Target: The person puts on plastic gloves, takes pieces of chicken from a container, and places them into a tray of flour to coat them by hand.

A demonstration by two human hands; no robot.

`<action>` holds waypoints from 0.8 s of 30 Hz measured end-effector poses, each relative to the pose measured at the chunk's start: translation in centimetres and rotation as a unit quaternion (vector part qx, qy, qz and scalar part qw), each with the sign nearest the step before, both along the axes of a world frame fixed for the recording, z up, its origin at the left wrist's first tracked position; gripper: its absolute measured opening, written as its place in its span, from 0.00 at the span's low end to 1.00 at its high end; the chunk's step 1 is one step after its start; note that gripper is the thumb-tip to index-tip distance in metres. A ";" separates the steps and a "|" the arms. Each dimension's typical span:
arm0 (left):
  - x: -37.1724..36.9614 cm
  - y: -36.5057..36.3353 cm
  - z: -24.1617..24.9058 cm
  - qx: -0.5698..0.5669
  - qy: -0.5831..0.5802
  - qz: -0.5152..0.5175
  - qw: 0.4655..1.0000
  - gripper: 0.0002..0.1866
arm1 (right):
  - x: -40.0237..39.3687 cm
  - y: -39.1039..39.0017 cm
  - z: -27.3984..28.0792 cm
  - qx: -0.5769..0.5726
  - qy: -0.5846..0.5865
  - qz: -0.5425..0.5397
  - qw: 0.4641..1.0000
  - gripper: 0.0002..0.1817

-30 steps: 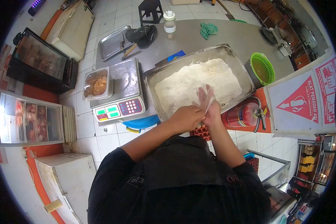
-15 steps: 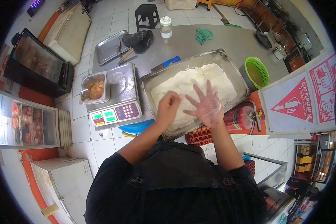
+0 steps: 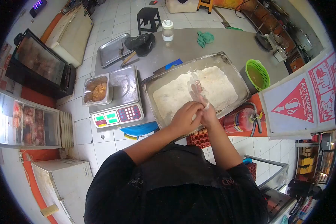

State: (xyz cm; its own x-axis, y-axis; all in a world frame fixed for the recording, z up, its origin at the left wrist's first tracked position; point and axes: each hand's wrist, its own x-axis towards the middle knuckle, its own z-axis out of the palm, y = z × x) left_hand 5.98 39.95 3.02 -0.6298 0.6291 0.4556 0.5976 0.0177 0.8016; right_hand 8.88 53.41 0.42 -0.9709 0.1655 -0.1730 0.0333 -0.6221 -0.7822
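Observation:
A clear plastic glove [image 3: 195,86] covers my right hand [image 3: 203,98], whose fingers stretch forward above the flour. My left hand [image 3: 186,118] is closed at the right wrist, pinching the glove's cuff. Beneath both hands lies a large metal tray [image 3: 235,67] with a broad layer of white flour [image 3: 217,79] in it. To the left, a digital scale [image 3: 117,114] carries a clear-sided container [image 3: 109,98] of orange-brown, wet-looking food [image 3: 99,92].
Behind the tray are a blue-handled tool [image 3: 174,63], a white-lidded bottle [image 3: 167,30] and a green cloth [image 3: 205,39]. A green basket [image 3: 258,74] stands right. A red fire extinguisher [image 3: 239,121] and egg trays [image 3: 198,139] sit near the table's front edge.
My right hand has gone from spread fingers to fingers drawn together, pointing forward. My left hand has moved right and taken hold of the glove's cuff.

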 end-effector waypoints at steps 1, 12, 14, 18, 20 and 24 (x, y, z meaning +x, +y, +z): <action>-0.4 0.1 -0.7 0.007 -0.007 0.004 1.000 0.12 | -0.2 0.0 -0.2 -0.001 0.000 -0.001 1.000 0.31; -8.8 -3.3 1.3 -0.024 -0.283 -0.021 0.959 0.07 | 0.9 1.5 1.6 0.092 0.025 0.239 0.966 0.43; -9.1 -3.8 0.8 -0.065 -0.285 -0.039 0.955 0.07 | 1.3 2.2 1.1 0.124 0.027 0.226 0.966 0.42; -9.0 -4.4 0.5 -0.058 -0.214 -0.005 0.975 0.08 | 2.1 2.7 2.9 0.157 0.063 0.186 0.968 0.37; -8.8 -4.7 0.7 -0.042 -0.218 0.013 0.975 0.09 | 3.3 4.0 1.3 0.203 0.013 0.169 0.964 0.36; -9.2 -5.3 0.7 -0.064 -0.178 0.041 0.981 0.11 | 4.2 4.1 2.0 0.079 0.047 0.139 0.986 0.35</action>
State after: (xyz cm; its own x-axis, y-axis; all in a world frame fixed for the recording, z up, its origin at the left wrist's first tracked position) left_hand -3.21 34.64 3.70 -0.7854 0.6075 0.1187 0.2726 0.1673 0.9475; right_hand 13.11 57.50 2.41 -0.9931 -0.0919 -0.0734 0.1082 -0.4700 -0.8760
